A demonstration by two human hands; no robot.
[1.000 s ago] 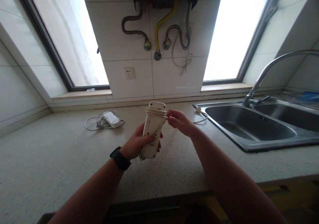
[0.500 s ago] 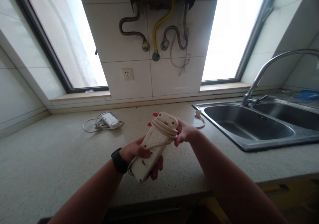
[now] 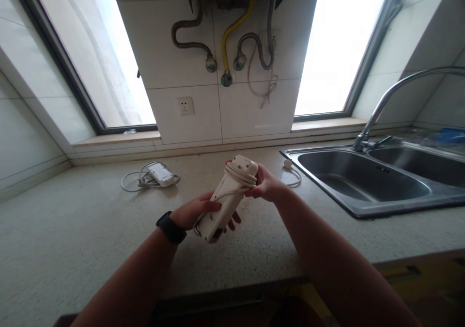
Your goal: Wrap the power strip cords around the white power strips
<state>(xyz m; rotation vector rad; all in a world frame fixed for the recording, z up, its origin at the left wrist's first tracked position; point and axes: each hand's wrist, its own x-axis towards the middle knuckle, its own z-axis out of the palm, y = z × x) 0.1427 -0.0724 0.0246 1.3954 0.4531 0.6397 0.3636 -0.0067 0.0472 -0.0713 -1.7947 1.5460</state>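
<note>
While held tilted above the speckled countertop (image 3: 72, 230), white power strip (image 3: 227, 198) gripped at lower end by left hand (image 3: 198, 213), cord (image 3: 240, 176) coils at upper end pinched by right hand (image 3: 265, 186), steel sink (image 3: 363, 184) to the right.

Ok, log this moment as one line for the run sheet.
left hand: holds power strip lower end | right hand: at cord wrapped round top end | plug: on counter beside sink

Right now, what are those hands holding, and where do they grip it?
A white power strip: left hand holds its lower end, right hand its cord-wrapped upper end.
</note>
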